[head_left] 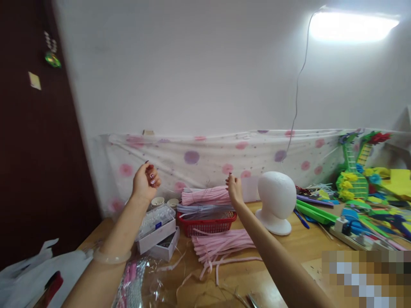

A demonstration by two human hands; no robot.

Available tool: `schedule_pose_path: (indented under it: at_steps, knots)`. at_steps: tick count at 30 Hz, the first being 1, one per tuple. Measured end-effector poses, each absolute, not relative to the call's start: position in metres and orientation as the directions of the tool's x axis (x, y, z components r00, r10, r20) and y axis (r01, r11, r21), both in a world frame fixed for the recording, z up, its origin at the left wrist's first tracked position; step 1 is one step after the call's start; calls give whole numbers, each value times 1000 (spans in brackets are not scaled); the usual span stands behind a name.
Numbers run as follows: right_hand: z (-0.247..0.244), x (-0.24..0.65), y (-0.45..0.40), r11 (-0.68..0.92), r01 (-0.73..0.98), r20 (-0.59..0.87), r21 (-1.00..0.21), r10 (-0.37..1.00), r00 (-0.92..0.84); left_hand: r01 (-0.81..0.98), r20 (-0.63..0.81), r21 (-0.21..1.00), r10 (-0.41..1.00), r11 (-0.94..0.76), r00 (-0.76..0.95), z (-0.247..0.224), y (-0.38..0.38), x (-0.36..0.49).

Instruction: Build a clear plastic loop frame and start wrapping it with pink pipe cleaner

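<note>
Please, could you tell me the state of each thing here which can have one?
Left hand, raised, fingers curled
Right hand, raised, fingers bent
Lamp, lit
Foam head, upright
Red basket, loaded with pink stems on top
Blue pen, lying down
Bracelet, worn on left forearm
Lower white box, open

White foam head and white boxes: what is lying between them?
In the head view: a red plastic basket holding pink and grey stick bundles, another pink bundle in front, the right forearm crossing.
</note>
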State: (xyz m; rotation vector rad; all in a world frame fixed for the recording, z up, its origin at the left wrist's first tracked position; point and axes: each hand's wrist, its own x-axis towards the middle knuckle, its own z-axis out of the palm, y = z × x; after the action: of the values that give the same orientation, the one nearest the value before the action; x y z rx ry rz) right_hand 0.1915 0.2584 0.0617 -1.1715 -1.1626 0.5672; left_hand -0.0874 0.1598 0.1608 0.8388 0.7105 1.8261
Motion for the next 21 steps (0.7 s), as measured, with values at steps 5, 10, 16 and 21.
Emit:
schedule_pose_path:
  at_steps: [5, 10, 16, 21]
  knots:
    - [104, 192, 192, 495, 327, 589, -805, 604, 537, -455, 242, 835, 950, -308, -198, 159, 133, -82]
    - [131, 166, 103, 652, 699, 941, -294, 327, 91, -274, 259, 927, 965, -257, -31, 174, 85, -82]
    - [140, 155, 59, 705, 551, 541, -446, 703, -461, -62, 362, 931, 931, -359, 54, 197, 43, -70]
    - [118, 195, 14, 621, 689, 742, -373, 646, -180, 71, 354, 934, 932, -349, -81, 198, 23, -74]
